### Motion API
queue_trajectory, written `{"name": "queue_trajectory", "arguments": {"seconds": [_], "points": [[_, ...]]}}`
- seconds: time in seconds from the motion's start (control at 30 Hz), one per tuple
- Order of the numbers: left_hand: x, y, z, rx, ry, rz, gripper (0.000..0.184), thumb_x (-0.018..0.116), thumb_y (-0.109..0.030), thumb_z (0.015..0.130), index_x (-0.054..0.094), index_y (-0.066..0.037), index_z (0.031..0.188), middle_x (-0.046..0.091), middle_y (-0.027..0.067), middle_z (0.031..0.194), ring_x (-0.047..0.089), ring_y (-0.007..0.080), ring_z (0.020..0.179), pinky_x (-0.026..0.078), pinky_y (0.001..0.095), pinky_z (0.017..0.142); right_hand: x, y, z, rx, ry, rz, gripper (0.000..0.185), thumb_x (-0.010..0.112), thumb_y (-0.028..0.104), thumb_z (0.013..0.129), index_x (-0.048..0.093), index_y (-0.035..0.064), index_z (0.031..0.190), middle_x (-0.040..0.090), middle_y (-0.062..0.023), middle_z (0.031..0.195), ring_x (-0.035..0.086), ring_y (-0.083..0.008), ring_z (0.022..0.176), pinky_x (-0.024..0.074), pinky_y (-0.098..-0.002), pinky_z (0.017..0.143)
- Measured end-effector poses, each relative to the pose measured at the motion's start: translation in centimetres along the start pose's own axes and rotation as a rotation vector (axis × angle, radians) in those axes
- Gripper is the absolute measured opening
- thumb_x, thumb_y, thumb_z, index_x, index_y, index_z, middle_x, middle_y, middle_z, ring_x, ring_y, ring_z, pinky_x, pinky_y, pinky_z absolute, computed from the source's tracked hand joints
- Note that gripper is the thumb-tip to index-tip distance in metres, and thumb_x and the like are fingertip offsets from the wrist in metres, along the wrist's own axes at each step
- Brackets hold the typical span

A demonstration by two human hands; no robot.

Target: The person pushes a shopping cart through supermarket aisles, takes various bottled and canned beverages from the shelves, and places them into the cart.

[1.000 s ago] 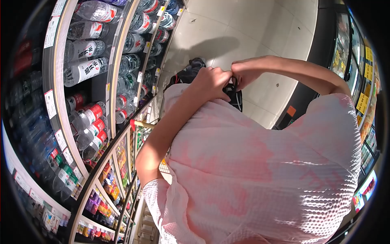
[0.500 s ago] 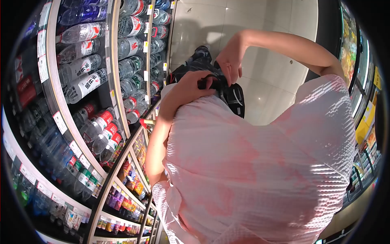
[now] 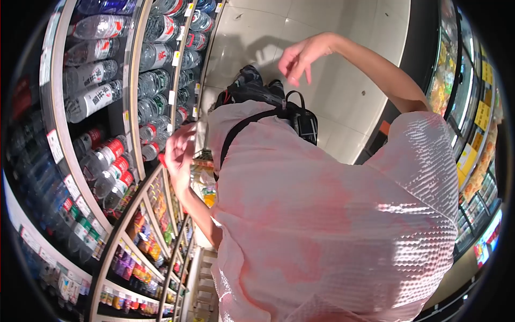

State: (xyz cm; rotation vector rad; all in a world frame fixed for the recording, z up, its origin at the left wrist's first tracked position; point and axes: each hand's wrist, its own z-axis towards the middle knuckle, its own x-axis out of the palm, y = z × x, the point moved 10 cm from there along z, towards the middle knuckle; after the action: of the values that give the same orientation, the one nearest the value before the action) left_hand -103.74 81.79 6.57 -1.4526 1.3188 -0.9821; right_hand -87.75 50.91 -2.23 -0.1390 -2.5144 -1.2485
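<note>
My left hand [image 3: 179, 150] is out at the left side of my body, beside the bottle shelf, its fingers apart with nothing visible in them. A small red end of a bar [image 3: 162, 159] shows next to it. Over the floor hangs my right hand [image 3: 303, 58], fingers loosely bent and apart, holding nothing. Below it, a small black bag [image 3: 306, 124] with a looped handle rests against my front. Its black strap [image 3: 241, 127] runs across my pale pink shirt [image 3: 322, 214].
Shelves of water bottles [image 3: 96, 101] line the left, with packaged goods [image 3: 129, 263] lower down. A wire basket or cart [image 3: 208, 188] is partly hidden beside my left forearm. Glass-fronted display cases [image 3: 464, 102] stand at the right. Pale floor tiles [image 3: 343, 91] lie between.
Both hands have come away from the black bag and strap at my waist. My left hand moved left and down toward the shelf side; my right hand lifted slightly over the floor.
</note>
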Motion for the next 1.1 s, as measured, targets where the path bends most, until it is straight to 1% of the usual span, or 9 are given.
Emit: {"name": "queue_trajectory", "arguments": {"seconds": [0.2, 0.33, 0.4, 0.43, 0.5, 0.57, 0.6, 0.9, 1.1], "points": [[-9.1, 15.3, -16.9, -0.154, -0.819, 0.057, 0.025, 0.07, -0.005, 0.097, 0.062, -0.003, 0.121, 0.067, 0.0097, 0.12, 0.061, 0.0166, 0.114, 0.049, 0.0329, 0.101, -0.3, 4.0, 4.4, -0.027, -0.116, -0.027, 0.027, 0.07, 0.034, 0.099, 0.059, 0.0102, 0.094, 0.067, -0.0005, 0.094, 0.065, -0.012, 0.095, 0.0581, -0.0354, 0.076], [-6.8, 27.9, -28.2, 0.016, -1.207, 0.448, 0.04, 0.084, -0.004, 0.085, 0.059, -0.006, 0.116, 0.064, 0.0076, 0.112, 0.061, 0.0172, 0.104, 0.05, 0.0304, 0.088, 0.6, 7.3, 9.2, 0.019, -0.136, -0.227, 0.024, 0.067, 0.034, 0.101, 0.06, 0.0112, 0.099, 0.066, 0.0015, 0.098, 0.062, -0.0104, 0.094, 0.0546, -0.0334, 0.077], [-4.3, 28.2, -30.1, -0.089, -1.273, 0.528, 0.045, 0.084, -0.005, 0.085, 0.057, 0.002, 0.12, 0.061, 0.0121, 0.113, 0.058, 0.0215, 0.1, 0.054, 0.0339, 0.082, 0.9, 8.1, 11.7, -0.001, -0.138, -0.3, 0.02, 0.064, 0.029, 0.103, 0.059, 0.0095, 0.099, 0.065, 0.0008, 0.098, 0.061, -0.0101, 0.094, 0.0531, -0.0324, 0.076], [-1.1, 27.7, -28.0, -0.341, -1.304, 0.241, 0.06, 0.087, -0.014, 0.085, 0.051, 0.004, 0.13, 0.06, 0.0155, 0.117, 0.059, 0.0226, 0.101, 0.054, 0.0349, 0.083, 1.1, 8.6, 12.2, -0.014, -0.136, -0.325, 0.018, 0.064, 0.027, 0.103, 0.059, 0.0091, 0.099, 0.064, 0.0006, 0.098, 0.061, -0.0097, 0.095, 0.0529, -0.0321, 0.075], [4.2, 31.3, -27.7, -0.309, -1.26, 0.446, 0.08, 0.088, -0.031, 0.083, 0.045, 0.005, 0.14, 0.058, 0.0191, 0.12, 0.061, 0.0303, 0.102, 0.055, 0.043, 0.084, 2.9, 11.4, 19.1, -0.136, -0.037, -0.52, 0.013, 0.064, 0.015, 0.102, 0.057, 0.0056, 0.097, 0.063, -0.0008, 0.089, 0.063, -0.01, 0.088, 0.0516, -0.0323, 0.075], [6.7, 37.6, -27.4, -0.912, -1.055, 0.241, 0.061, 0.073, -0.046, 0.091, 0.054, -0.002, 0.129, 0.071, 0.0273, 0.101, 0.071, 0.0459, 0.093, 0.055, 0.054, 0.081, 5.8, 15.4, 22.5, -0.292, -0.054, -0.651, 0.013, 0.065, 0.014, 0.1, 0.059, 0.0029, 0.097, 0.065, -0.0061, 0.084, 0.062, -0.0163, 0.081, 0.0505, -0.0359, 0.072], [8.3, 36.6, -28.6, -0.849, -1.081, 0.163, 0.051, 0.064, -0.049, 0.094, 0.058, -0.005, 0.12, 0.072, 0.0293, 0.092, 0.069, 0.0515, 0.091, 0.053, 0.0598, 0.079, 7.8, 15.4, 22.5, -0.207, -0.017, -0.669, 0.012, 0.065, 0.014, 0.1, 0.061, 0.0023, 0.101, 0.067, -0.0078, 0.087, 0.063, -0.0194, 0.082, 0.0514, -0.0373, 0.076], [7.9, 31.2, -31.4, -1.071, -1.193, 0.296, 0.028, 0.064, -0.032, 0.087, 0.066, -0.011, 0.106, 0.073, 0.0207, 0.082, 0.072, 0.0436, 0.082, 0.055, 0.0567, 0.074, 19.3, 23.4, 39.6, -0.268, 0.346, -1.138, 0.019, 0.067, 0.014, 0.095, 0.061, 0.0015, 0.108, 0.068, -0.016, 0.104, 0.067, -0.0299, 0.097, 0.0521, -0.0409, 0.087], [7.2, 30.2, -32.6, -1.124, -1.268, 0.27, 0.024, 0.067, -0.031, 0.081, 0.075, -0.015, 0.096, 0.073, 0.0168, 0.082, 0.073, 0.0387, 0.08, 0.056, 0.053, 0.072, 22.9, 24.6, 54.7, -0.504, 0.194, -1.213, 0.049, 0.071, 0.03, 0.095, 0.052, 0.0001, 0.129, 0.055, -0.023, 0.13, 0.059, -0.0375, 0.12, 0.048, -0.0452, 0.101]]}}
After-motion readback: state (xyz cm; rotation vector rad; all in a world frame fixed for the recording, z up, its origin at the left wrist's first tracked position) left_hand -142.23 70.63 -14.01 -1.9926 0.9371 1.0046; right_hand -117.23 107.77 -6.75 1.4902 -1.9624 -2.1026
